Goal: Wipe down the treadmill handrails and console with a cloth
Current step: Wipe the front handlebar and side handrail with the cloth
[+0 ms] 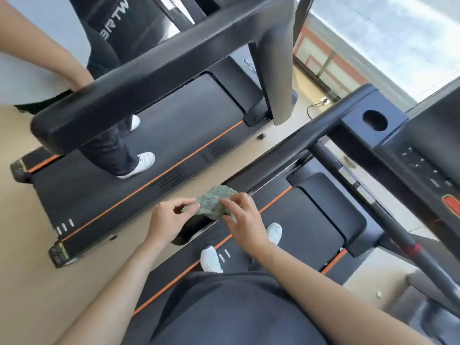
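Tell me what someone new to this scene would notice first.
The left hand and right hand grip a crumpled grey-green cloth at the near end of a black handrail, centre frame. Upper left, a second person in white shoes stands on the neighbouring treadmill with its orange stripe. The console with a red button sits at the right edge.

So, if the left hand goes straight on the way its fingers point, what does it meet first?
The left hand meets the green cloth, which it is pinching. Beyond it comes probably the right hand, though depth is unclear.
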A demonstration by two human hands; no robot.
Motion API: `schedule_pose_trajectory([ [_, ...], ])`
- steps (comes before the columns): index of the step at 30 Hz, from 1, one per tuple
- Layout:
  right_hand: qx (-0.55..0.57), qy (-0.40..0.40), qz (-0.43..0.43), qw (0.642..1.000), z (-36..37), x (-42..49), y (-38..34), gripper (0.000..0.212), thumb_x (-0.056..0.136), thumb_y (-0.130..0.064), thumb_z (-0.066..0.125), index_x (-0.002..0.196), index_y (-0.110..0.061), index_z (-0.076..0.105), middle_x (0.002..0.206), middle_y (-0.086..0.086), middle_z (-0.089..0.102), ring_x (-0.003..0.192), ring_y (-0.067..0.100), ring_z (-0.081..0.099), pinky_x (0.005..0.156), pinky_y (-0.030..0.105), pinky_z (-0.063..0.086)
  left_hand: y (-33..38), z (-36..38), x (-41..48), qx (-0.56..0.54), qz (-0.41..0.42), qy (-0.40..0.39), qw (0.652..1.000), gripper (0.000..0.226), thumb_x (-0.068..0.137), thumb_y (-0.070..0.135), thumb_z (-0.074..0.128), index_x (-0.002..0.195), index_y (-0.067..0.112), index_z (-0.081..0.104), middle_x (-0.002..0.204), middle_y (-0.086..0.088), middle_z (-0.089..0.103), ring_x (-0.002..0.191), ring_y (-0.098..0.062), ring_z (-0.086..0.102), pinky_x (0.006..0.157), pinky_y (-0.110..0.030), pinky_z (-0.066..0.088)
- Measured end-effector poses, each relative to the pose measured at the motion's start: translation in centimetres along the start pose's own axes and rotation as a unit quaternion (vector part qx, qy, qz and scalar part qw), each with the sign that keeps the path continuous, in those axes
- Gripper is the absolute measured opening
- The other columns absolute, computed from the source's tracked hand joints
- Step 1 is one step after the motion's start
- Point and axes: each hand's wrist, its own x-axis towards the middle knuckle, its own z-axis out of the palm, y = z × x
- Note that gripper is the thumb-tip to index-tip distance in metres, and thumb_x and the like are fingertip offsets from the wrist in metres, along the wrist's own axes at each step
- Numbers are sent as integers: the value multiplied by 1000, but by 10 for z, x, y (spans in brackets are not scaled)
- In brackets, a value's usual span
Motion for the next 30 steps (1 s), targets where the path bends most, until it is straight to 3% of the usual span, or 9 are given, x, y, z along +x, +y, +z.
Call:
schedule_pose_trajectory([
  [5,-26,-65,-127,989,13,1,-15,33,90,-9,61,123,-10,59,105,10,53,90,30,53,64,43,55,-34,-18,-23,-87,-41,11,995,12,88,26,78,100,27,81,100,16,77,99,0,69,90,-20,52],
  [10,-53,-96,-204,973,21,0,-29,30,91,-8,63,121,-9,62,103,10,58,87,27,53,44,36,50,-54,-22,-46,-149,-71,24,986,16,90,13,75,98,26,80,99,12,78,96,-10,73,92,-34,56],
  [13,-88,-114,-273,951,26,-1,-38,32,94,2,48,119,-7,66,99,10,62,78,24,50,48,32,45,-61,-24,-57,-189,-85,14,978,25,92,3,71,100,25,78,104,7,78,100,-18,74,90,-34,57],
  [16,-98,-118,-312,938,25,1,-47,43,102,-5,28,111,-8,70,93,9,64,73,23,50,53,29,35,-64,-26,-64,-202,-103,15,974,19,93,7,69,103,20,78,104,6,78,101,-15,73,86,-22,56],
  [19,-92,-110,-321,936,21,3,-46,44,104,-5,28,111,-6,71,92,10,65,72,25,52,57,30,40,-61,-23,-63,-186,-100,22,977,19,91,15,74,109,20,77,106,8,78,102,-11,72,90,-27,56],
  [25,-120,-141,-390,902,21,18,-43,37,102,-4,33,115,-6,68,93,10,60,76,26,47,65,36,42,-54,-15,-63,-222,-104,30,969,23,97,14,66,117,24,74,111,19,75,109,2,67,88,-10,49],
  [30,-146,-179,-420,878,26,21,-53,48,97,-2,21,106,-10,67,92,7,57,77,25,46,65,36,41,-66,-5,-66,-294,-132,49,945,27,100,7,59,119,18,74,119,9,74,119,-7,65,95,-15,49],
])
